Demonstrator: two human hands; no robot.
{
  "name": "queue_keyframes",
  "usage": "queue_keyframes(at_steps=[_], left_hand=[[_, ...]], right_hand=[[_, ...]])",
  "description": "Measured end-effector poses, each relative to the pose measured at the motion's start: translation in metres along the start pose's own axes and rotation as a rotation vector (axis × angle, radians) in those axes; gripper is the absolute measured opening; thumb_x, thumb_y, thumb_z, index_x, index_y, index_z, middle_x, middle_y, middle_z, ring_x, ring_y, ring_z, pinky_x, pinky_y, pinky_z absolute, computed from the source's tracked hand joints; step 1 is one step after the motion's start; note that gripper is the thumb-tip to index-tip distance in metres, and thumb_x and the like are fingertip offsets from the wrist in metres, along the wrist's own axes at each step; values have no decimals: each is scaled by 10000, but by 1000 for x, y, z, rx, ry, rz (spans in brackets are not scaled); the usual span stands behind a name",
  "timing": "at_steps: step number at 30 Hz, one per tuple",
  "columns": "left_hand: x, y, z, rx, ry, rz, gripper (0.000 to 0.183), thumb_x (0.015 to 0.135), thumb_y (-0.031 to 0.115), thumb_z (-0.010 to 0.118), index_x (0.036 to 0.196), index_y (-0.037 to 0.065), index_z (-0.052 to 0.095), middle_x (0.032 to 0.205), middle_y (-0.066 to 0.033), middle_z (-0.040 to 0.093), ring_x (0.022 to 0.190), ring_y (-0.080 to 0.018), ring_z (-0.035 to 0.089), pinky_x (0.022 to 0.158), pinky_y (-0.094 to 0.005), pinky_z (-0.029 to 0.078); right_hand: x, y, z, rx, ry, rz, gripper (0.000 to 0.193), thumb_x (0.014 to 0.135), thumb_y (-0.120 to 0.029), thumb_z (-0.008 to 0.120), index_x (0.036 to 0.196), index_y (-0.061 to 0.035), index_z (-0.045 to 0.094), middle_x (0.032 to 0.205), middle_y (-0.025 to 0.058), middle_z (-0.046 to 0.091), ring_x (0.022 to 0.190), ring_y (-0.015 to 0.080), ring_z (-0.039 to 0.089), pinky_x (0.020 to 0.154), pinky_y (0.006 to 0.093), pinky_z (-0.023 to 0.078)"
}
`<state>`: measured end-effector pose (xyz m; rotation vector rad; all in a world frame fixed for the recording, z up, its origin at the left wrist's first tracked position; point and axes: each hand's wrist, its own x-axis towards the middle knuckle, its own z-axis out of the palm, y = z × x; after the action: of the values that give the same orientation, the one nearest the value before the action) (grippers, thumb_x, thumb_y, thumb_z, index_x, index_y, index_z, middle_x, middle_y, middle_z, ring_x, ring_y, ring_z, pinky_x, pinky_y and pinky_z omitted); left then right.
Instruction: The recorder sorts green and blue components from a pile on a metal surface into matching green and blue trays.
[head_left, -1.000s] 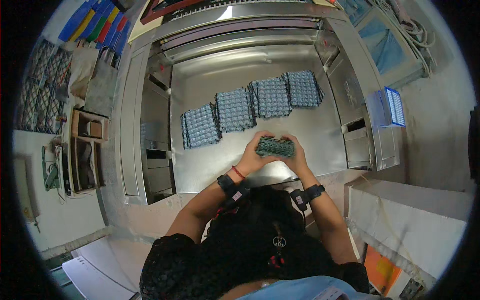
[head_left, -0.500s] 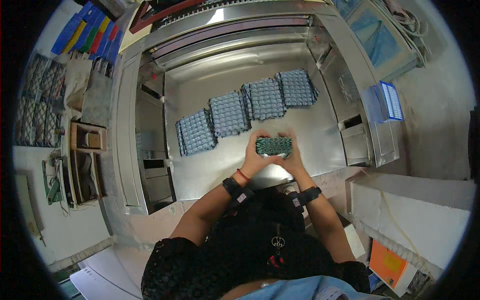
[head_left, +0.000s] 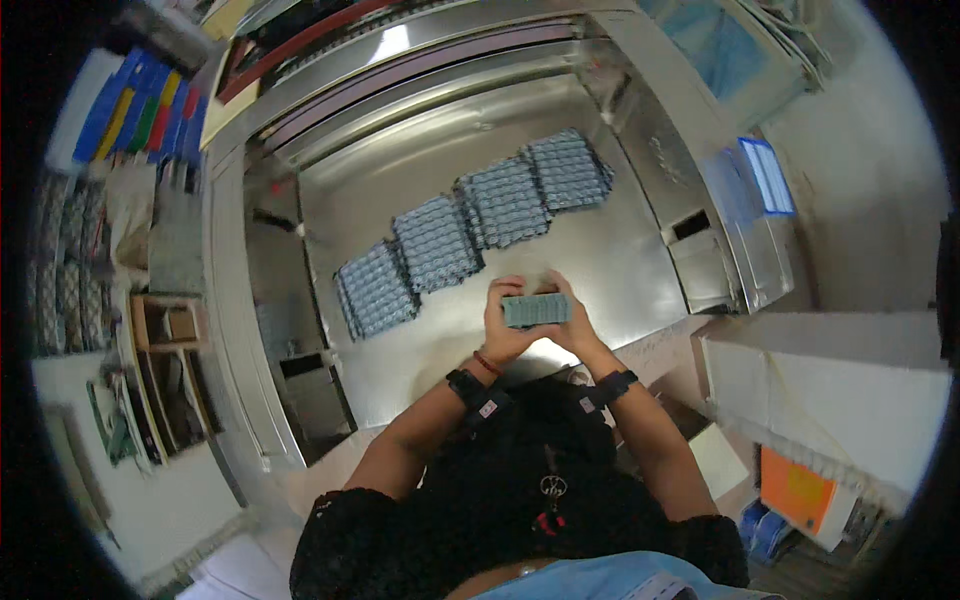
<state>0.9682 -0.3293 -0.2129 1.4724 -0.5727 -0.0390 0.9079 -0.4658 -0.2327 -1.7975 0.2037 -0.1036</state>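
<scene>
My left hand (head_left: 502,338) and my right hand (head_left: 582,324) clasp a small block-shaped stack of green circuit boards (head_left: 536,311) between them, one hand at each end. Fingers curl round its sides, and the thumbs come together along its near edge. The stack is held up over the near part of a shiny metal tray (head_left: 635,262). Beyond my hands, several overlapping stacks of blue-grey board panels (head_left: 437,241) lie in a slanting row, running from the near left to the far right. Motion blur hides the fine detail of the boards.
Raised metal side walls (head_left: 228,300) frame the tray. A blue plastic box (head_left: 765,176) is fixed on the right side. At the left stand wooden compartments (head_left: 170,325) and coloured bins (head_left: 140,112). A white ledge (head_left: 800,375) juts in at the near right.
My head view has shifted and turned slightly. The board stack has been tilted in my hands, so a paler, smoother side now shows instead of the rough green one. Both hands keep holding it.
</scene>
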Motion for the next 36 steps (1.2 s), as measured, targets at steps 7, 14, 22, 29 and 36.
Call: queue_keyframes(at_steps=[7,14,22,29,36], left_hand=[[-16,17,14,-448,-43,-382,632,640,85,801,1110,45,381,1030,-76,491,954,-197,511,831,-334,457],[25,32,23,42,-89,-479,568,691,47,759,1155,-7,436,1096,-99,522,954,-196,514,825,-321,449],[6,82,104,-216,-847,-757,541,801,-3,620,1281,-40,373,1205,-138,500,1071,-208,506,905,-324,419],[-73,115,238,-259,-1278,-772,583,814,3,600,1329,-39,331,1215,-145,511,1085,-210,517,906,-327,431],[-199,131,393,-165,-1612,-698,524,825,34,599,1295,-41,380,1172,-117,554,1025,-189,555,875,-303,456]], right_hand=[[-2,16,2,-404,95,-186,597,564,-177,784,1093,-60,534,1038,141,582,1036,332,529,926,409,391],[-20,-26,-17,-441,-7,295,640,514,-346,802,1023,-46,555,910,145,632,894,343,599,779,436,465],[-158,-31,-87,302,277,400,684,478,-235,867,1055,-3,582,937,112,667,874,210,627,769,316,481],[-310,-47,-160,213,681,463,601,552,-246,836,1035,14,591,898,120,668,841,181,622,728,302,493],[-546,-29,-175,185,1611,480,410,719,-247,752,1022,-16,600,817,106,655,743,174,632,690,288,504]])
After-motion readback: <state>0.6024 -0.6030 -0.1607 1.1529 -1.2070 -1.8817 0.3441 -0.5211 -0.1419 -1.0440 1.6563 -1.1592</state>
